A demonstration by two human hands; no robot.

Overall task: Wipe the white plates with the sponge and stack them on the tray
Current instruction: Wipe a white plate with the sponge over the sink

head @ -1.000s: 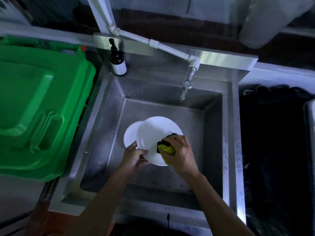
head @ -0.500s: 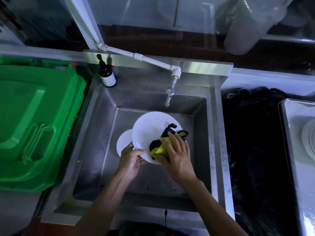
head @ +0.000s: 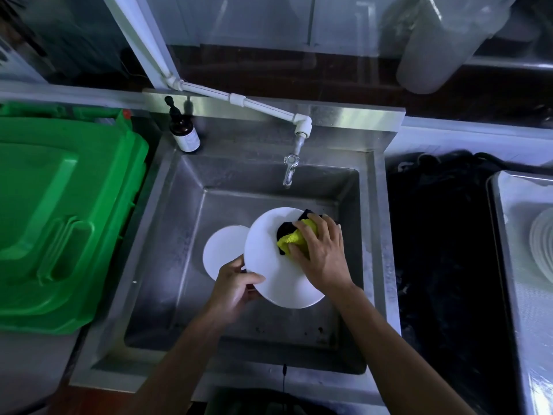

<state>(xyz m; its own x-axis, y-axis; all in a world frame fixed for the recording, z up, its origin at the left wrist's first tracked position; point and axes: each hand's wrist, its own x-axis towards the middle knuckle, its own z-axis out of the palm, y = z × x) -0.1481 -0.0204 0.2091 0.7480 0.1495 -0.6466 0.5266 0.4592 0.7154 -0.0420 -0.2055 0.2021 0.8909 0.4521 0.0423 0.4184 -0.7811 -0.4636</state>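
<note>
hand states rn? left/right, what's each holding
Left hand: closed on the rim of the white plate, held over the sink.
Right hand: pressing the yellow sponge onto that plate, fingers curled on it.

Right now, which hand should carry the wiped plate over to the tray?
Left. The left hand already grips the plate by its rim, while the right hand presses the sponge. The tray lies rightward.

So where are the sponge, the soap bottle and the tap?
sponge [head: 294, 238]: head view, yellow part beside the fingers.
soap bottle [head: 183, 134]: head view, brown body above the label.
tap [head: 289, 170]: head view, metal spout.
</note>
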